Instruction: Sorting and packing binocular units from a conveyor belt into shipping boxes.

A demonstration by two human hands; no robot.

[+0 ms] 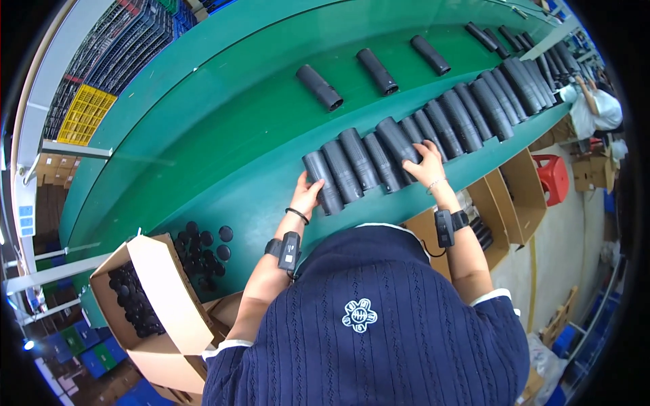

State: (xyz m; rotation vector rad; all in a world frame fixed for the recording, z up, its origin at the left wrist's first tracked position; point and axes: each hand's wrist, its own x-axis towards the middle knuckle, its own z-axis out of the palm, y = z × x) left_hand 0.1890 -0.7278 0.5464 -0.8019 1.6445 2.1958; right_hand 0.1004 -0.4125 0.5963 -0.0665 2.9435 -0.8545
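A row of black ribbed plastic tubes [349, 172] lies side by side on the green work surface in front of me. At the row's left end, my left hand [307, 194] grips the outermost black tube [323, 181], its fingers curled against the tube's left side. Farther right, my right hand [428, 167] has its thumb and fingers around the near end of a black tube [397, 137] that lies partly raised over its neighbours. Beyond the row, three separate black tubes [318, 86] rest on the green belt.
Loose black round caps [203, 250] lie at left beside an open cardboard box [139, 345] of black parts. More cardboard boxes [518, 196] stand below the right edge, near a red plastic stool [552, 179]. Another person [596, 108] is at far right. Crates [88, 111] are stacked at far left.
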